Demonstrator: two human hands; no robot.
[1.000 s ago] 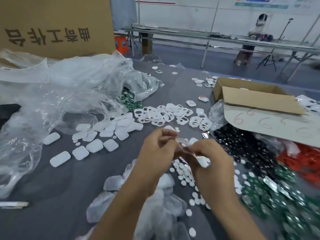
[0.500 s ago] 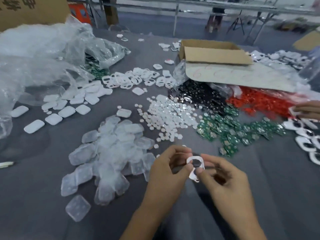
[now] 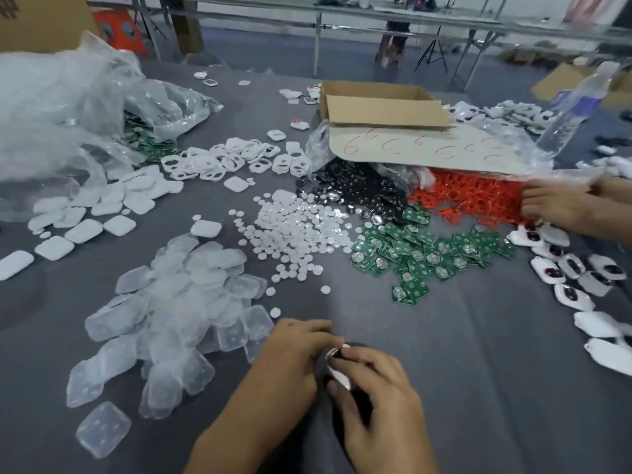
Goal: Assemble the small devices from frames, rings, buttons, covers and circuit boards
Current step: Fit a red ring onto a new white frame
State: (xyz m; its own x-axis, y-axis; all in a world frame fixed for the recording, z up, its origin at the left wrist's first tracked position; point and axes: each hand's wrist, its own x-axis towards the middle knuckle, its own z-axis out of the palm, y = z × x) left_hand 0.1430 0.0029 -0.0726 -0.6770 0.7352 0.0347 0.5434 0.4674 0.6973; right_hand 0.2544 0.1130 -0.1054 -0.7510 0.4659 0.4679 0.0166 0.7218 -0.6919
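Hands have dropped to bottom centre: left hand [image 3: 294,357] and right hand [image 3: 372,388] both pinch the white frame [image 3: 337,364], seemingly light, stiff plastic — grip its edges.

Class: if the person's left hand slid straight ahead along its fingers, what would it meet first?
Its fingers point right, so the left hand would first meet the small white frame and the right hand pinching it.
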